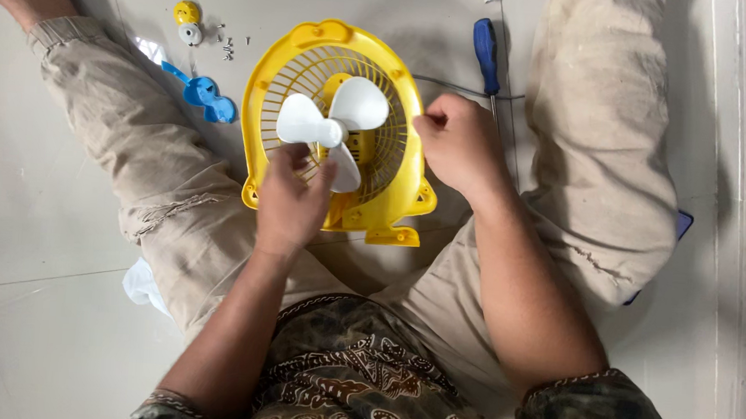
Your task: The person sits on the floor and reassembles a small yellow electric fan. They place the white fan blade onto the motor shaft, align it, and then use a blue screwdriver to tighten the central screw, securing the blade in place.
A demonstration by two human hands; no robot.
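A small yellow fan body with a rear grille lies on the floor between my legs. Its white three-bladed propeller sits on the hub in the middle. My left hand rests on the lower part of the grille, its fingertips touching the lowest white blade. My right hand grips the right rim of the yellow housing, with fingers curled over its edge.
A blue-handled screwdriver lies beyond my right hand, beside a thin grey wire. At the upper left lie a blue plastic part, a small yellow knob, and several loose screws. White cloth shows under my left leg.
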